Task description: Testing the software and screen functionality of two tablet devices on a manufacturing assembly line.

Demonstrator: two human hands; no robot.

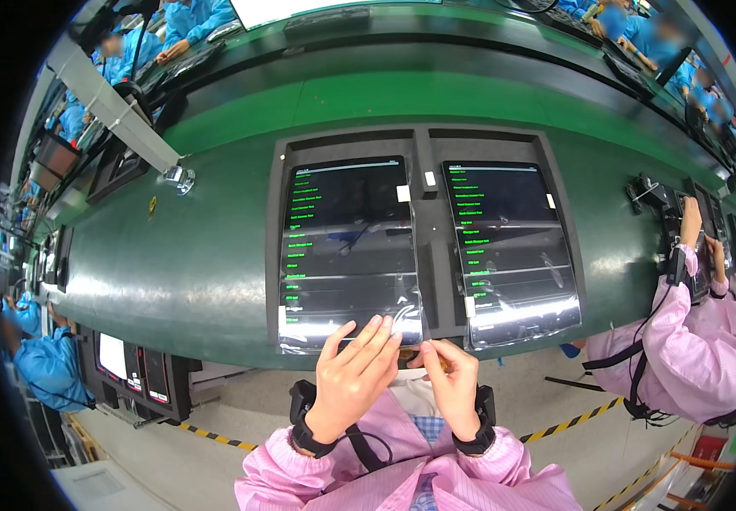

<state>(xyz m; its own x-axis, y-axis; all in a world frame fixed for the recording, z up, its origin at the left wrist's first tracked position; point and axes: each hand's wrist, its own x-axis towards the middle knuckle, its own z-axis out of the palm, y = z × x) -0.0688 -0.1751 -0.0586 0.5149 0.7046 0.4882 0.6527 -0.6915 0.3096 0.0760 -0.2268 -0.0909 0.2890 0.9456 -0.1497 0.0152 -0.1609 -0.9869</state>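
Note:
Two tablets lie face up, side by side, in a dark foam tray [423, 289]. The left tablet [346, 247] and the right tablet [508, 238] both show green lines of text on black screens. Clear film covers each one and sticks out past its lower edge. My left hand [352, 375] lies with fingers stretched out over the bottom of the left tablet. At that tablet's lower right corner, my right hand [455, 383] is pinched on the edge of the clear film [415, 328]. Small white tabs sit on the film of both tablets.
A green work table [189, 264] carries the tray. A grey metal arm [121, 115] reaches over it at the left. Another person in a pink sleeve [670, 315] works at the right. People in blue [48, 366] are at the left and beyond the bench.

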